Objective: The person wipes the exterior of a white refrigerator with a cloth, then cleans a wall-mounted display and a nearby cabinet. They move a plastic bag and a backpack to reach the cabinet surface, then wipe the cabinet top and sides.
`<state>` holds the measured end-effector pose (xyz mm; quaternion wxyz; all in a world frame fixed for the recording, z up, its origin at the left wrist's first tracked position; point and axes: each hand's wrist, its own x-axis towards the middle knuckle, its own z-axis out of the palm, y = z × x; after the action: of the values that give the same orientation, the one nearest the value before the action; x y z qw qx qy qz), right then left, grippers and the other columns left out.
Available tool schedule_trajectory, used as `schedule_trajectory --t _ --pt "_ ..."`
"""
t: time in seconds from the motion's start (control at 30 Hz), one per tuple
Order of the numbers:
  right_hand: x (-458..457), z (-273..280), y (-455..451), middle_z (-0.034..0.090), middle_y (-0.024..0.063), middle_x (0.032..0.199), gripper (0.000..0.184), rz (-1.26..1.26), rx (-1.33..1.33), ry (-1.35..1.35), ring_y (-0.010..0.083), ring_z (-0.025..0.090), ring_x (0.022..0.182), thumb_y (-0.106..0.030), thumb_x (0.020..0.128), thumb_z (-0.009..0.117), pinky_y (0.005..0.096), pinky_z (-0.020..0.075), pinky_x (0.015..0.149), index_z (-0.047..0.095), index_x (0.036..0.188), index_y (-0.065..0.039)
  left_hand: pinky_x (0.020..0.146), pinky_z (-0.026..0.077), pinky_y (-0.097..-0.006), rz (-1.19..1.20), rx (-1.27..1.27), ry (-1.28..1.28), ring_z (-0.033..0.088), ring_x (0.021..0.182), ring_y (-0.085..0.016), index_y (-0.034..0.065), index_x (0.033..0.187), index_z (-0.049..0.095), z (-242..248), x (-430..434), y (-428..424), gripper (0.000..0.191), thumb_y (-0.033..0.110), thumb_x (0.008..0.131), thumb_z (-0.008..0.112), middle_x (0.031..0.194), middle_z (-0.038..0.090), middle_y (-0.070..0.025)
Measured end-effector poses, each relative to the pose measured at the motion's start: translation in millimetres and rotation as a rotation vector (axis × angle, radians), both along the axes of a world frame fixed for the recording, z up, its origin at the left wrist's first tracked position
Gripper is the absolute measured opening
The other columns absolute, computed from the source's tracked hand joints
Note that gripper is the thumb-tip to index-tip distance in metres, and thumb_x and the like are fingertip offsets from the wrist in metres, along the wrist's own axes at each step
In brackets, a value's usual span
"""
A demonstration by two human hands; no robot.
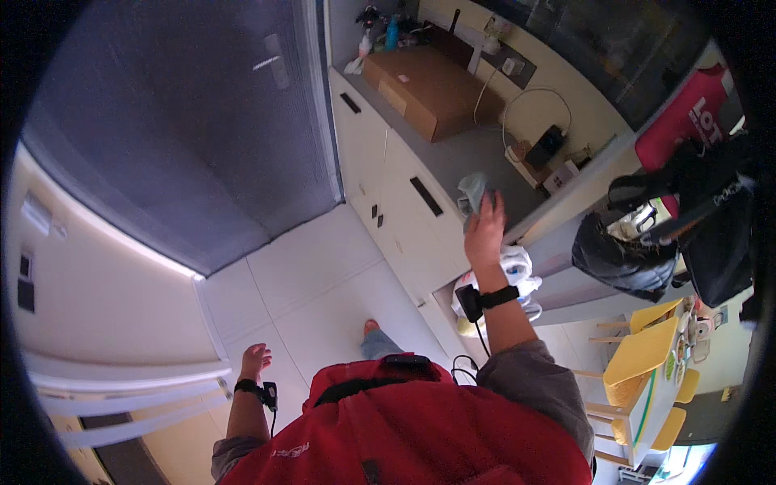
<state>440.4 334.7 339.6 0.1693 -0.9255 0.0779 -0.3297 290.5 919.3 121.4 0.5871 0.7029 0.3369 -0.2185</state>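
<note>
My right hand is at the front edge of a grey countertop, on top of a white cabinet. A crumpled pale green cloth, perhaps thin plastic, bunches at its thumb side and under its fingers, and the hand seems to grip it. Part of the cloth is hidden by the hand. My left hand hangs low over the tiled floor, empty, with its fingers loosely bent and apart. Both wrists wear a black strap with a small cabled device.
A cardboard box lies farther back on the countertop, near bottles and a cabled black device. White plastic bags sit below my right forearm. Dark bags hang at the right. A grey door stands ahead left.
</note>
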Motion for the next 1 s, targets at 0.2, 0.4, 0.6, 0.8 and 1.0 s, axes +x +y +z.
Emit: schedule_trajectory --t 0.2,0.4,0.6,0.8,1.0 --pt "42 -27 7 0.027 0.0227 0.148 0.062 -0.128 -0.183 0.387 0.046 0.023 0.136 -0.038 0.093 0.051 0.0597 0.0226 0.107 0.031 0.145 -0.012 0.079 0.054 -0.0368 -0.11 -0.015 -0.023 0.064 0.09 -0.025 0.0055 0.12 0.054 13 111 5 0.036 0.03 0.094 0.054 0.107 0.064 -0.014" --pt "98 -34 -13 0.027 0.0231 0.148 0.061 -0.239 -0.203 0.575 0.0468 0.023 0.136 -0.048 0.093 0.045 0.0601 0.0223 0.108 0.036 0.143 -0.014 0.082 0.053 -0.0405 -0.226 -0.039 0.171 0.063 0.096 -0.028 0.006 0.124 0.051 -15 207 9 0.036 0.029 0.096 0.051 0.112 0.062 -0.0142" --pt "180 -15 -29 0.027 0.021 0.149 0.061 -0.454 -0.014 0.611 0.0476 0.024 0.135 -0.049 0.093 0.044 0.0602 0.0244 0.107 0.035 0.144 -0.017 0.079 0.053 -0.0385 -0.459 -0.076 0.14 0.063 0.093 -0.026 0.0068 0.121 0.052 -42 358 21 0.035 0.029 0.093 0.056 0.109 0.063 -0.0125" --pt "138 -33 50 0.028 0.0189 0.148 0.056 -0.299 -0.183 0.69 0.046 0.027 0.134 -0.041 0.094 0.046 0.0595 0.0254 0.106 0.035 0.144 -0.019 0.071 0.053 -0.0331 -0.539 -0.134 0.147 0.062 0.083 -0.02 0.009 0.116 0.054 -48 492 46 0.031 0.028 0.092 0.058 0.101 0.063 -0.0097" --pt "197 -38 -12 0.03 0.0156 0.148 0.045 -0.439 -0.264 0.566 0.0444 0.028 0.133 -0.035 0.097 0.042 0.0602 0.0274 0.104 0.042 0.14 -0.022 0.06 0.053 -0.0292 -0.653 -0.081 0.129 0.062 0.072 -0.018 0.0096 0.109 0.056 -74 568 52 0.025 0.027 0.091 0.059 0.091 0.063 -0.0071"
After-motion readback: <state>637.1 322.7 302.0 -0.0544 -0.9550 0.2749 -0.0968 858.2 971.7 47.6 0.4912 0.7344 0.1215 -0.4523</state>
